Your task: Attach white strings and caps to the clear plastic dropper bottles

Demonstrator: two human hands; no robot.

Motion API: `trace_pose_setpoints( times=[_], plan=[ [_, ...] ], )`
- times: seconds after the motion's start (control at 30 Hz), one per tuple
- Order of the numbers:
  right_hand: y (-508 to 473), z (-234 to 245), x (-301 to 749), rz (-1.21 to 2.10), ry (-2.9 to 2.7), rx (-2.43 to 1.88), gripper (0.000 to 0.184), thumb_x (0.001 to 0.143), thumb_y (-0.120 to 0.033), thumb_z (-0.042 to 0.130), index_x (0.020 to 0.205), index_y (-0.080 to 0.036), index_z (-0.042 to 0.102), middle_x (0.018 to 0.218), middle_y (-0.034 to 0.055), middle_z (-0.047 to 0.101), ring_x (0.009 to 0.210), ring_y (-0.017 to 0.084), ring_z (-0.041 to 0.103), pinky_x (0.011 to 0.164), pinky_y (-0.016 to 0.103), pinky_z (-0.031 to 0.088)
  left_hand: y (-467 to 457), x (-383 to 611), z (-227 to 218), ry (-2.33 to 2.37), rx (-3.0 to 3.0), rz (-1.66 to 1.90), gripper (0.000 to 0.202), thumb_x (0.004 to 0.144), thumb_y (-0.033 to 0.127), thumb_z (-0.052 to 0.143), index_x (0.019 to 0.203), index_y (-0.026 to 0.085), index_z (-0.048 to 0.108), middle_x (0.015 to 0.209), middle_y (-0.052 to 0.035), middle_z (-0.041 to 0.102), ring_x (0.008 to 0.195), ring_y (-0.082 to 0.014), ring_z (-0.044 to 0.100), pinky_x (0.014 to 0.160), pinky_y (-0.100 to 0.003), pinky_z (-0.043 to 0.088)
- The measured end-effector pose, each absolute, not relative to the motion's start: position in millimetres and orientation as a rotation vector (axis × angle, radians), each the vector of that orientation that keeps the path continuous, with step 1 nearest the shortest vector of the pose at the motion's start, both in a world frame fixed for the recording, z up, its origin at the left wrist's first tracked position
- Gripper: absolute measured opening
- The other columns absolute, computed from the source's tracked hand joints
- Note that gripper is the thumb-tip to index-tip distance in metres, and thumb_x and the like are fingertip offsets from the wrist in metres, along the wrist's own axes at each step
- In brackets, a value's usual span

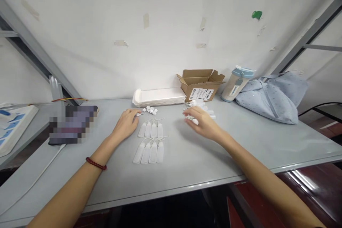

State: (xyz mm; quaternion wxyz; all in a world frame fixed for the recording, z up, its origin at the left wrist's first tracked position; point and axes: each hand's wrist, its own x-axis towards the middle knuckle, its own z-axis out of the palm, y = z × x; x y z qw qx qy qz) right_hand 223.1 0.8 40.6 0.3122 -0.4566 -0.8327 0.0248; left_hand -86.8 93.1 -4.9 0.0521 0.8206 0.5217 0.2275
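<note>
My left hand (125,124) rests on the grey table (187,164), fingertips pinching a small white cap (138,114) next to a little heap of white caps (150,110). My right hand (201,123) is closed around a small white squeeze bottle (190,118) taken from a pile of bottles (199,105) by the box. Between my hands lie two rows of white bottles with stringed caps, a far row (151,129) and a near row (149,151).
A stack of white trays (159,97) and an open cardboard box (201,83) stand at the wall. A tumbler (236,84) and a light blue bag (272,98) sit at the right. A blurred dark object (72,124) lies at the left.
</note>
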Motion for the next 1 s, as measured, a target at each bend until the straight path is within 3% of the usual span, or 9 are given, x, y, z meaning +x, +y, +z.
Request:
trace_pose_setpoints(
  times=[0.1,0.23,0.5,0.77,1.0],
  plan=[
    [-20.9,40.9,194.2,0.427,-2.394,-0.978,0.026,0.092,-0.021,0.049,0.116,-0.016,0.055,0.091,0.0075,0.063,0.087,0.018,0.057,0.079,0.032,0.048,91.4,-83.4,-6.3,1.572,2.506,0.683,0.040,0.085,0.024,0.036,0.114,0.017,0.063,0.116,-0.0118,0.060,0.107,-0.0297,0.053,0.093,-0.044,0.043],
    [-39.6,35.1,169.9,0.643,-2.586,-0.799,0.035,0.094,-0.030,0.048,0.125,-0.014,0.052,0.097,0.0097,0.062,0.086,0.017,0.058,0.080,0.029,0.047,90.3,-79.1,-9.4,1.576,2.509,0.672,0.039,0.085,0.025,0.037,0.109,0.012,0.065,0.112,-0.0146,0.061,0.104,-0.0314,0.052,0.091,-0.046,0.044],
    [-34.9,26.9,166.1,0.526,-2.717,-0.787,0.035,0.093,-0.036,0.050,0.116,-0.012,0.059,0.081,0.0070,0.061,0.075,0.017,0.056,0.074,0.028,0.045,89.6,-79.4,-8.0,1.604,2.469,0.702,0.031,0.081,0.020,0.040,0.095,0.012,0.066,0.101,-0.0146,0.063,0.099,-0.0304,0.056,0.089,-0.042,0.045],
    [-36.4,30.6,168.6,0.487,-2.772,-0.966,0.036,0.093,-0.042,0.049,0.112,-0.014,0.061,0.082,0.0072,0.064,0.071,0.016,0.059,0.064,0.025,0.041,85.7,-80.4,2.0,1.596,2.341,0.757,0.023,0.075,0.023,0.044,0.079,0.018,0.066,0.085,-0.0099,0.065,0.083,-0.0269,0.061,0.079,-0.039,0.047],
    [-32.8,34.3,171.1,0.463,-2.767,-1.112,0.031,0.090,-0.040,0.055,0.108,-0.017,0.062,0.082,0.0065,0.067,0.068,0.016,0.060,0.061,0.025,0.037,80.8,-76.6,13.9,1.640,2.043,0.911,0.027,0.068,0.034,0.054,0.087,0.017,0.063,0.086,-0.0082,0.070,0.080,-0.0241,0.065,0.077,-0.035,0.051]
  ],
)
